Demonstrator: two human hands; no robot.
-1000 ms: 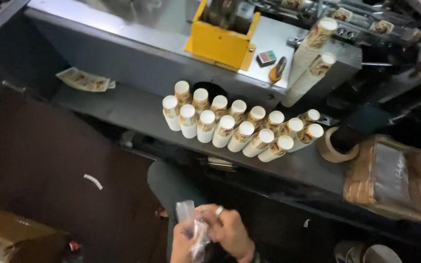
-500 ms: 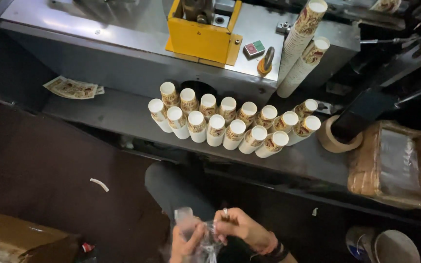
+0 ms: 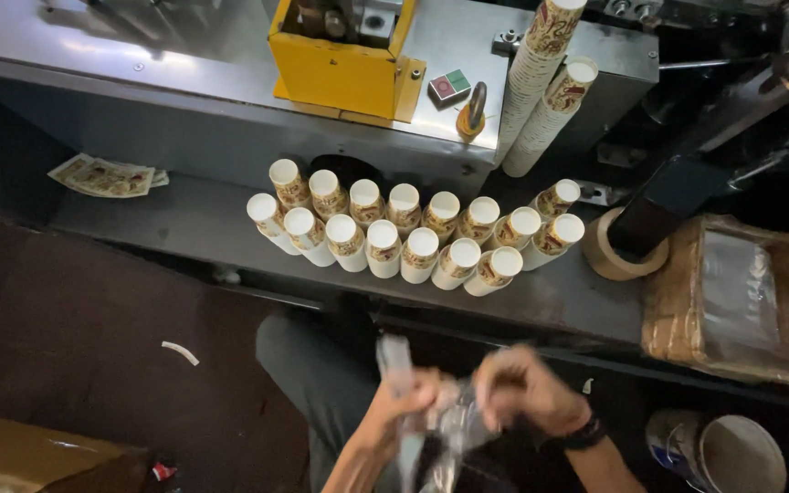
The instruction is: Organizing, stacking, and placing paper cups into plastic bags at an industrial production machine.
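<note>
Both our hands sit at six o'clock, the left hand [image 3: 408,402] and right hand [image 3: 527,393] each pinching a clear plastic bag [image 3: 449,429] bunched between them. At twelve o'clock from them, stacks of paper cups [image 3: 413,237] lie in two rows on the grey machine shelf [image 3: 184,228]; a tape roll [image 3: 618,256] sits at two o'clock.

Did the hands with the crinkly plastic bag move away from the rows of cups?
Cannot tell. The camera itself shifted; both hands, left hand and right hand, remain on the clear plastic bag, below the printed paper cup stacks.
</note>
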